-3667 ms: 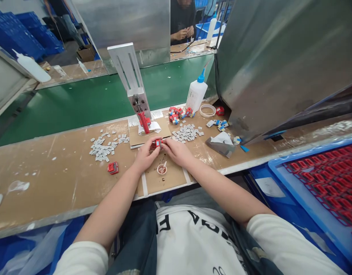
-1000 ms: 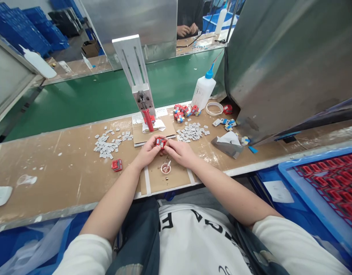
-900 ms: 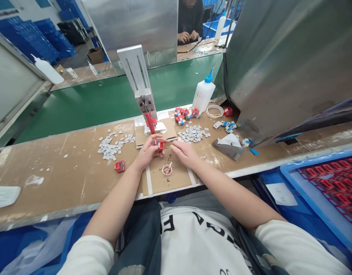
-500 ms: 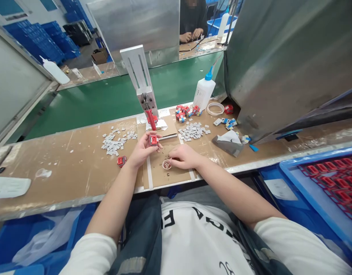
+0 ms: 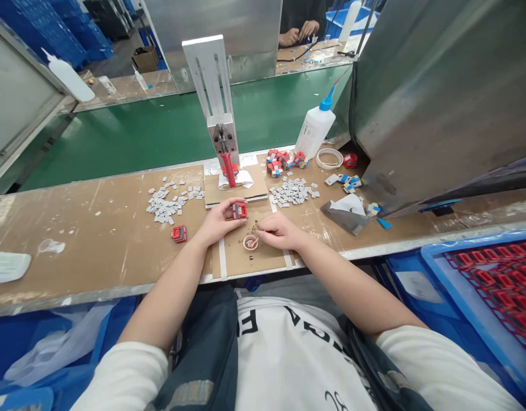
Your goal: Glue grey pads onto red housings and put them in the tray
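Note:
My left hand (image 5: 219,221) is closed around a small red-and-grey plastic block (image 5: 240,210), its recessed face showing. To its right, the fingers of my right hand (image 5: 280,232) are pinched on a thin stick (image 5: 255,241). The stick slants down into a small round cup (image 5: 245,238) with reddish-brown contents; its exact tip is too small to make out. Tiny dark bits lie on the cardboard around the cup. Another red block (image 5: 179,233) sits left of my left wrist. Beyond my hands stands a toggle clamp (image 5: 229,170) with a red handle on an upright metal bracket.
Small grey tiles lie in a left pile (image 5: 163,206) and a right pile (image 5: 293,193). Behind are red blocks (image 5: 274,168), a white bottle (image 5: 314,130) and a tape roll (image 5: 329,159). A green conveyor (image 5: 138,128) runs behind. A co-worker's hands (image 5: 297,35) show beyond.
The view has tilted down slightly. My left hand has turned the red block and brought it a little right. My right hand has shifted slightly right from the cup, and the stick now shows.

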{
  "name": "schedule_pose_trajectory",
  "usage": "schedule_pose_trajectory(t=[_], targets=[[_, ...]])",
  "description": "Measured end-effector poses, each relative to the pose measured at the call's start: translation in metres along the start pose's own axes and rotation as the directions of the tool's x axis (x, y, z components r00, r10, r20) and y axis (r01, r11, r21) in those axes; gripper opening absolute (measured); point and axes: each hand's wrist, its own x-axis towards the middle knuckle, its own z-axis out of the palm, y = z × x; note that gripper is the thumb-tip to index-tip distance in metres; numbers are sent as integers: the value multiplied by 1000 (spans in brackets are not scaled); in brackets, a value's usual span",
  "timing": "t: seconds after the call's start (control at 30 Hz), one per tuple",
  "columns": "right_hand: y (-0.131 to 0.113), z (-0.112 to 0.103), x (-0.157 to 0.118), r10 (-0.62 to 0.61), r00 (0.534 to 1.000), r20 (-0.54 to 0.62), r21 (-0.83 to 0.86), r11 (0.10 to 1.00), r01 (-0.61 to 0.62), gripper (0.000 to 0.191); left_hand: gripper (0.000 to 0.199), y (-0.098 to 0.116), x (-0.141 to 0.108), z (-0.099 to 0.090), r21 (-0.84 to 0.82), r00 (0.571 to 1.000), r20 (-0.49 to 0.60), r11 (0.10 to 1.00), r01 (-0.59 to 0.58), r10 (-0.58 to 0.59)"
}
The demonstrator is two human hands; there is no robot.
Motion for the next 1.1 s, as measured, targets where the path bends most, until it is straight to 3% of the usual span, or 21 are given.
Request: schedule_pose_trajectory(t=[0.33,0.43,0.53,0.6,1.1], targets=[[-3,-2,2,71,997,27,126,989,-74,57,64,-1,1,1,14,1000,-11,1000,16,-16],[-2,-3,2,170,968,-186,162,977,-140,58,64,-2,1,1,33,1000,-6,999,24,-24],[-1,-4,6,262,863,-432,180,963,-202,58,64,-2,1,1,62,999,1,998,33,-33],[-1,-3,9,301,819,-488,193,953,-235,58,64,-2,1,1,77,999,7,996,36,-36],[3,1,15,333,829,-449,139,943,-303,58,62,-3,2,2,112,1000,20,994,14,-16]])
